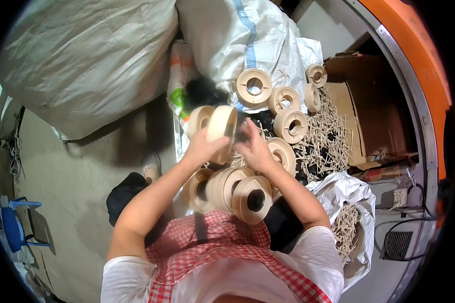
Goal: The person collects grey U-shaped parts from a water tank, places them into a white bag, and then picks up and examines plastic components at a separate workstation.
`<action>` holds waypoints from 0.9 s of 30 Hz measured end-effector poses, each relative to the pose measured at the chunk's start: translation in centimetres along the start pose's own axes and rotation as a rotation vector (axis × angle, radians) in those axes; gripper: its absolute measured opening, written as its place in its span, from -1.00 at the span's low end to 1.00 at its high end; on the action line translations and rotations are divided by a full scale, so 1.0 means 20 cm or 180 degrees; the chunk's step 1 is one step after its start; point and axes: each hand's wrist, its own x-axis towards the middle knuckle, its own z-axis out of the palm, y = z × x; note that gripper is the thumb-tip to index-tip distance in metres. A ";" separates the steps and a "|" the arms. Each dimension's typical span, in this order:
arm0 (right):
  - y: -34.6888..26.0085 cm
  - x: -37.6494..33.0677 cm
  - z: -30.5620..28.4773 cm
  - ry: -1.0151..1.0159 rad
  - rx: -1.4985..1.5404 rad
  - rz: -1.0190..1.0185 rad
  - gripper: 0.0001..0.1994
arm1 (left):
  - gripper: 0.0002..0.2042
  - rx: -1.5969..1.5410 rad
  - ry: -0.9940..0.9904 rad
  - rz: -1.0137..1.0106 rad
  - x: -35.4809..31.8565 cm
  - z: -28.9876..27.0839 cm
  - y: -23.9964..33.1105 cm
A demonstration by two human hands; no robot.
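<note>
My left hand (205, 150) grips a beige plastic spool ring (221, 126), held on edge with its wide rim toward me. Close to the right side of that ring is my right hand (254, 146), fingers apart and slightly blurred; nothing shows plainly in it. Behind the left hand stands another beige ring (199, 119). Several more lie around the hands: a stacked group (230, 189) near my lap, one ring (282, 154) beside my right wrist, and others (290, 126) farther off toward the white sack.
Thin beige plastic sprue pieces (326, 134) lie heaped on the right, with black pieces among them. A white sack (364, 202) holds more sprues. Beyond are an opened cardboard box (371, 116), large white woven sacks (91, 65), and an orange machine edge (424, 60). A blue stool (15, 224) stands far left.
</note>
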 end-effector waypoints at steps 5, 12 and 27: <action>-0.14 0.02 -0.10 -0.0746 -0.0034 0.0326 -0.38 | -0.66 -0.0055 -0.0260 0.0018 -0.06 0.08 0.02; -0.19 -0.20 -0.25 -0.1483 0.4008 0.1233 -0.56 | -0.27 0.3087 -0.0731 0.3683 -0.12 0.06 -0.02; -0.02 -0.92 -0.26 -0.0570 0.0161 0.1369 -0.40 | -0.47 0.1866 0.0543 -0.2365 -0.51 -0.20 -0.49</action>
